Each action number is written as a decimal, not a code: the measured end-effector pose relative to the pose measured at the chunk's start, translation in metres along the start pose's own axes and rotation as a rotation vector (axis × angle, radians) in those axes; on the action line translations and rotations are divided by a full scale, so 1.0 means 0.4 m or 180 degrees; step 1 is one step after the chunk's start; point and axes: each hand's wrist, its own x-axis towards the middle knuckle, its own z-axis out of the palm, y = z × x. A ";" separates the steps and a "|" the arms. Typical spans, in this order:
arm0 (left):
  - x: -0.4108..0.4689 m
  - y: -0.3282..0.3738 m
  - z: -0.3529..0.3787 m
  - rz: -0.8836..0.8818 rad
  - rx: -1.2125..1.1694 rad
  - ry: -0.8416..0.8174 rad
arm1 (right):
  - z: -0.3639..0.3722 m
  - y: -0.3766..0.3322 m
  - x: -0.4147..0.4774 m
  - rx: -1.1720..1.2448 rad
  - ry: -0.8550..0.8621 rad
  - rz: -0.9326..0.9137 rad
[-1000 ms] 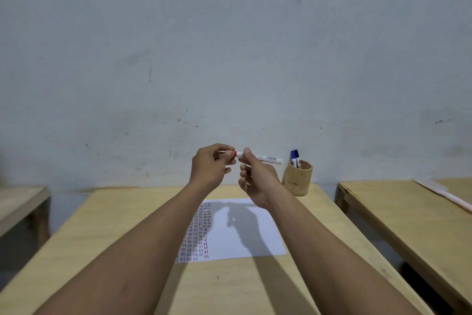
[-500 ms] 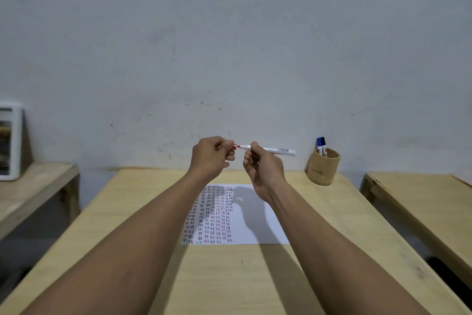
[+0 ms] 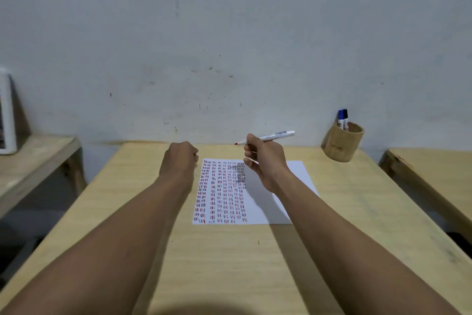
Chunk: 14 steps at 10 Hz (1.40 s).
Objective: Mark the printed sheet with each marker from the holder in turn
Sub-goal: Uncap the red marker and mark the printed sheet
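- Pinched between the right hand (image 3: pixel 265 161) thumb and fingers, the slim white red-tipped marker (image 3: pixel 270 136) hangs uncapped above the far edge of the white printed sheet (image 3: pixel 293 174), tip pointing left.
- Left hand (image 3: pixel 180 158) is curled into a fist beside the sheet's top-left corner; whether it hides a cap, I cannot tell.
- Round light-wood holder (image 3: pixel 342 144) stands at the pale wooden table's (image 3: pixel 229 263) far right corner, well apart, with 2 blue-capped markers (image 3: pixel 343 118) inside.
- Step in hand, as I judge: marking with red. Next, the tip must drop onto the sheet's rows.

Uncapped red marker (image 3: pixel 270 136) above sheet (image 3: pixel 258 202)
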 end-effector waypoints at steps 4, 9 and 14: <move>-0.026 -0.065 -0.017 0.0904 0.1584 0.0042 | -0.031 0.031 0.015 -0.0622 0.0020 -0.0304; -0.121 -0.149 -0.056 0.0611 0.2729 -0.0949 | -0.120 0.152 -0.026 -0.2621 0.0477 -0.0754; -0.122 -0.159 -0.054 0.0667 0.2844 -0.0911 | -0.116 0.161 -0.033 -0.2762 0.0398 -0.0862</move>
